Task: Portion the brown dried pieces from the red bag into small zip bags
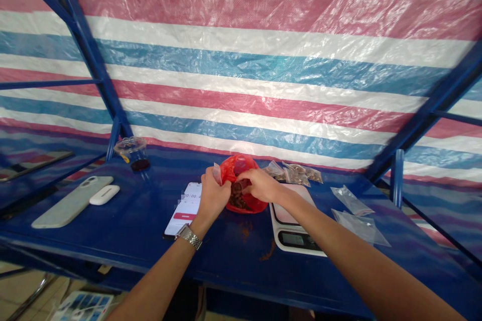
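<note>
A red plastic bag (259, 204) stands open on the blue table, with small dark brown pieces (238, 200) inside it. My left hand (215, 191) is closed on the bag's left rim. A bit of clear plastic (217, 173) shows at its fingers, perhaps part of a small bag. My right hand (259, 184) reaches into the opening from the right, fingers curled together over the brown pieces; what they grip is too small to make out. Just right of the red bag is a white kitchen scale (297, 242), partly under my right forearm.
A phone showing a timer (185, 213) lies by my left wrist. Filled zip bags (297, 174) sit behind the scale, flat clear bags (357, 223) to its right. Farther left are a grey-green phone (71, 203), a white earbud case (104, 194) and a clear cup (131, 149). Brown crumbs (268, 252) dot the table.
</note>
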The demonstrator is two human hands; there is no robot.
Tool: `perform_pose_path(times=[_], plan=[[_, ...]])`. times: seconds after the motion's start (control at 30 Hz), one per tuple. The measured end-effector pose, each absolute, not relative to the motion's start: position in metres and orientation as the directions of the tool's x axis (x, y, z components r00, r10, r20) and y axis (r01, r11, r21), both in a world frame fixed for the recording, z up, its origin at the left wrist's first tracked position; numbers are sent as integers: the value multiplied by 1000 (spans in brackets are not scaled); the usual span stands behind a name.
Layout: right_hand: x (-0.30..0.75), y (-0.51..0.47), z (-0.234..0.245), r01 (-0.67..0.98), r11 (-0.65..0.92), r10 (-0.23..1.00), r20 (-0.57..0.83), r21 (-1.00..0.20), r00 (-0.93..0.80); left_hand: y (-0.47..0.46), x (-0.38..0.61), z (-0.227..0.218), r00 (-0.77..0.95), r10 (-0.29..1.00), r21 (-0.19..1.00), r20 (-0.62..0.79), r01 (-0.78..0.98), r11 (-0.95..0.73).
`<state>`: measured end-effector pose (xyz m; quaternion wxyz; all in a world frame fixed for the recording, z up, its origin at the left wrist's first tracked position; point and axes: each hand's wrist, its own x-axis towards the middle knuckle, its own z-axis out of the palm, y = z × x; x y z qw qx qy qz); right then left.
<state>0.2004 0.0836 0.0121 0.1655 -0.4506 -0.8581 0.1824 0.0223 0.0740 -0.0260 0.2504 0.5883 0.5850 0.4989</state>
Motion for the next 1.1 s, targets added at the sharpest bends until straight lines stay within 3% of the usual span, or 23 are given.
perform_pose_path(times=[0.1, 0.2, 0.33, 0.47, 0.67, 0.9, 1.1], plan=[[207, 81, 16, 582, 443, 858, 133, -682, -496, 70, 18, -16, -232, 922, 825, 308, 547, -138], [215, 72, 22, 427, 404, 859, 174, -809, -481, 64, 16, -7, -200, 906, 798, 374, 567, -205], [225, 58, 28, 308, 339, 879, 183, -889, -439, 57, 17, -2, -175, 862, 691, 475, 682, -242], [227, 46, 33, 254, 373, 886, 261, -892, -383, 52, 20, 0, -134, 775, 525, 618, 804, -279], [217, 32, 52, 384, 489, 859, 355, -784, -369, 43, 28, 8, 21, 754, 438, 657, 803, -404], [210, 23, 61, 607, 701, 699, 526, -374, -484, 38, 39, 8, 94, 786, 398, 610, 822, -408], [203, 18, 66, 671, 713, 658, 528, -206, -537, 37, 44, 7, 89, 800, 428, 593, 806, -407]])
